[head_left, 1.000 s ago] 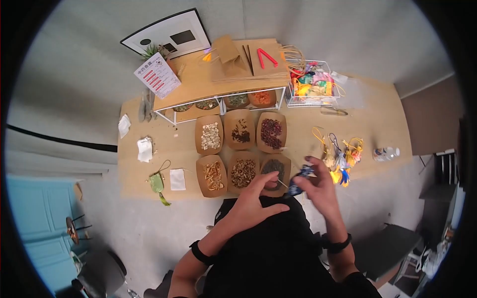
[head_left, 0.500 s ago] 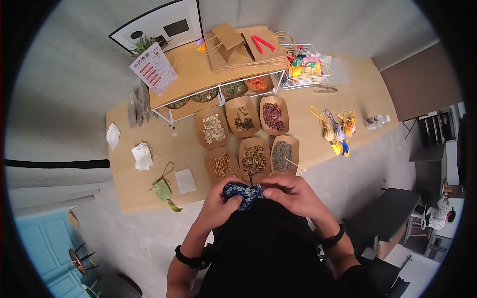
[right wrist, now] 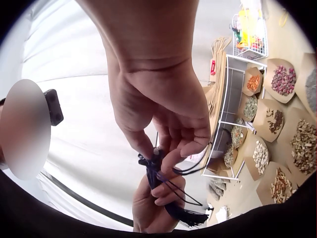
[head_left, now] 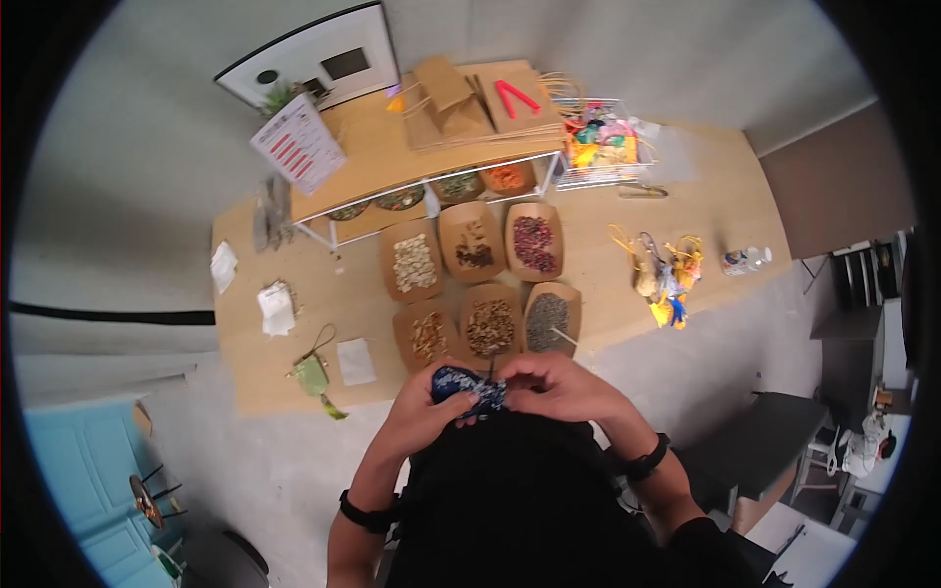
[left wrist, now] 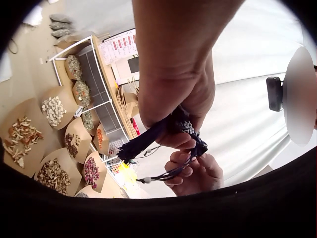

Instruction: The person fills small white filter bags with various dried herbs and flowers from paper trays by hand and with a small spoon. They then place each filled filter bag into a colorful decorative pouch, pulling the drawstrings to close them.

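A dark blue sachet pouch (head_left: 451, 382) with a white floral print is held in front of the black shirt. My left hand (head_left: 417, 416) grips its body, thumb on top. At the gathered mouth, the right hand (head_left: 564, 387) pinches the cloth between thumb and fingers. A dark blue tassel (left wrist: 141, 141) hangs from the pouch beside the left hand. Thin dark cords (right wrist: 185, 171) loop out near the right fingers, and a white bead (left wrist: 147, 180) sits on them in the left wrist view. The pouch's opening is hidden by the fingers.
Kraft paper trays of dried herbs stand just ahead, among them one of grey grains (head_left: 551, 318) with a white stick (head_left: 564, 336) in it. Left lie a green sachet (head_left: 312, 374) and a white cloth (head_left: 356, 362); right, finished sachets (head_left: 667, 274) and a bottle (head_left: 747, 260).
The pouch has passed from the right hand to the left and moved leftward, close to the body. The right hand has come to its mouth. In the last half second the hands barely moved.
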The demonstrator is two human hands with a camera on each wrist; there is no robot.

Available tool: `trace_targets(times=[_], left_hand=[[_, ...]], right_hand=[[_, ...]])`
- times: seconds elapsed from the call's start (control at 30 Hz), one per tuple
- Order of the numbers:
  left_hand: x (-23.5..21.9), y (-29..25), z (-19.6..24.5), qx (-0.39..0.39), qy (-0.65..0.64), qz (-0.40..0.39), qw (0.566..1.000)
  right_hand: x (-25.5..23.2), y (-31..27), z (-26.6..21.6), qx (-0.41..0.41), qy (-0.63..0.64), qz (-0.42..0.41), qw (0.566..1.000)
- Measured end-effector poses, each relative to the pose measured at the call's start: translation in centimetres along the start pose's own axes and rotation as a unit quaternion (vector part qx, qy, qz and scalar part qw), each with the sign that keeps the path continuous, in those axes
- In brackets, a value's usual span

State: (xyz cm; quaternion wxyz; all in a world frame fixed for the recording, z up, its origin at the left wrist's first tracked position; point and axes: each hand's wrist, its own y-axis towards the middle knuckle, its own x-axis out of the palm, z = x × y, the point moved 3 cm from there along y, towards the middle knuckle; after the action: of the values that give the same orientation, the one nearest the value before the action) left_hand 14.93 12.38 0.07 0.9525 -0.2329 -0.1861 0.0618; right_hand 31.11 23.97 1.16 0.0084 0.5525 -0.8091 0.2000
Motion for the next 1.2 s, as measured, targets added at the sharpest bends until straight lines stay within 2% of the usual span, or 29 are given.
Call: trace_targets(times=[0.07, 0.13, 0.17, 0.23, 0.33, 0.47, 0.5, 0.53, 0.57, 0.63, 0.67, 0.73, 0.77, 0.8, 0.9, 0.97, 1.03, 1.13, 1.2], left_hand=[[0.2, 0.5, -0.4, -0.011, 0.016, -0.006, 1.0], [0.0, 0.6, -1.1, -0.035, -0.006, 0.0, 0.999], [-0.1, 0.8, -1.1, -0.036, -0.017, -0.024, 0.999], [0.2, 1.3, -1.3, -0.039, -0.028, -0.036, 0.998], [0.6, 1.8, -1.1, -0.045, -0.044, -0.041, 0.997], [0.5, 1.9, -1.0, -0.05, -0.027, -0.084, 0.995], [0.6, 2.0, -1.0, -0.054, -0.027, -0.091, 0.994], [0.8, 2.1, -1.1, -0.05, -0.016, -0.073, 0.996], [1.2, 2.2, -1.2, -0.045, -0.005, -0.055, 0.997], [2.9, 3.2, -0.6, -0.029, 0.001, -0.039, 0.999], [3.6, 3.7, -0.4, -0.01, 0.01, -0.015, 1.0], [4.4, 4.5, -0.8, -0.007, 0.03, -0.041, 0.999], [5.4, 4.8, -0.7, -0.008, 0.009, -0.031, 0.999], [6.3, 5.2, -0.6, -0.009, -0.011, -0.021, 1.0], [8.4, 6.6, -0.7, -0.001, -0.01, -0.029, 1.0], [9.8, 7.9, -1.0, -0.008, -0.03, -0.028, 0.999], [11.0, 9.3, -1.3, -0.016, 0.087, -0.058, 0.994], [14.1, 11.8, -1.3, -0.002, 0.068, -0.056, 0.996], [15.1, 12.8, -1.3, -0.009, 0.09, -0.029, 0.995]], right_hand=[[-0.4, -0.4, -0.3, -0.013, -0.113, -0.028, 0.993], [-0.9, -0.6, -0.4, -0.035, -0.118, -0.044, 0.991], [-1.3, -0.8, -0.4, -0.026, -0.124, -0.02, 0.992], [-1.4, -0.9, -0.1, -0.006, -0.06, -0.06, 0.996], [-1.8, -1.0, -0.2, 0.002, -0.031, -0.059, 0.998], [-1.9, -1.5, 1.4, -0.014, -0.083, -0.028, 0.996], [-1.7, -1.7, 1.6, -0.053, -0.084, 0.004, 0.995], [-1.4, -2.0, 1.8, -0.09, -0.084, 0.036, 0.992], [-1.2, -2.2, 2.0, -0.086, -0.085, 0.043, 0.992], [-1.1, -3.1, 2.0, -0.078, 0.048, 0.084, 0.992], [-1.1, -3.4, 2.1, -0.072, 0.047, 0.087, 0.993], [-1.7, -3.7, 2.5, -0.002, 0.146, 0.14, 0.979], [-2.6, -3.8, 3.8, 0.015, 0.16, 0.182, 0.97], [-3.3, -3.8, 4.2, 0.012, 0.157, 0.181, 0.971], [-5.8, -4.5, 4.8, -0.009, 0.258, 0.214, 0.942], [-8.2, -5.1, 4.8, -0.01, 0.241, 0.21, 0.948], [-10.2, -6.2, 5.1, -0.015, 0.23, 0.21, 0.95], [-14.0, -7.4, 5.1, -0.021, 0.218, 0.2, 0.955], [-17.1, -8.4, 5.9, -0.021, 0.22, 0.255, 0.941]])
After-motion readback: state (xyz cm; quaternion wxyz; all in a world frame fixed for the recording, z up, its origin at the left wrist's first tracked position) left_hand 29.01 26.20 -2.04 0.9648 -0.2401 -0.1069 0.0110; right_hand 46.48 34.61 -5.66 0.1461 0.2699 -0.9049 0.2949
